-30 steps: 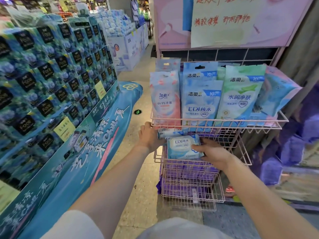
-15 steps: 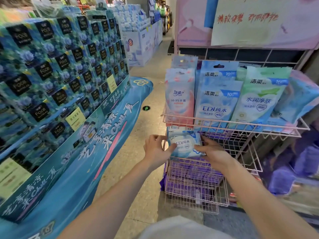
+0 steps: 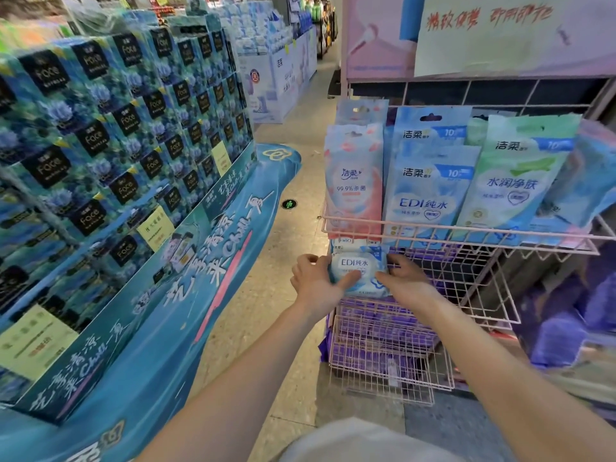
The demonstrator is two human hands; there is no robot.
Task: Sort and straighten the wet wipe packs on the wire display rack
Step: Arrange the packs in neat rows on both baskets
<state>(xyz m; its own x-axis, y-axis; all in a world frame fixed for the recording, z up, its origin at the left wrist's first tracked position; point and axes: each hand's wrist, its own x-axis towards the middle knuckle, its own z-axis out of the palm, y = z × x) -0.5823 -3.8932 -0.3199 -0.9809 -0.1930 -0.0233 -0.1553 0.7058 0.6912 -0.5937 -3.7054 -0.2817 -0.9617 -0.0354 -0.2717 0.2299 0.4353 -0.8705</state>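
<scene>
Since a second ago, our left hand [image 3: 313, 285] has come round from the left edge of the wire rack [image 3: 466, 233] onto the small EDI pack [image 3: 356, 268]. Both hands now hold it, where before only our right hand [image 3: 405, 283] did.

Our left fingers curl round the pack's left end, and the thumb lies across its lower front. Our right thumb presses the lower right front, with the fingers wrapped behind that end.

The pack sits at the front left corner of the middle basket [image 3: 480, 285], just under the top basket's front rail. Its printed face is turned toward us. We cannot tell whether it rests on the wire or is lifted clear of it. A second small pack [image 3: 346, 242] shows just behind and above it.

In the top basket three kinds of tall pouch stand upright side by side: pink pouches [image 3: 353, 185] on the left, blue pouches [image 3: 430, 195] in the middle and green pouches [image 3: 513, 185] to their right. Further blue packs lean outward at the far right.

Purple packs [image 3: 376, 345] fill the lowest basket. To our left, across the floor [image 3: 293, 228], rises a stacked display of blue tissue boxes [image 3: 100, 145].
</scene>
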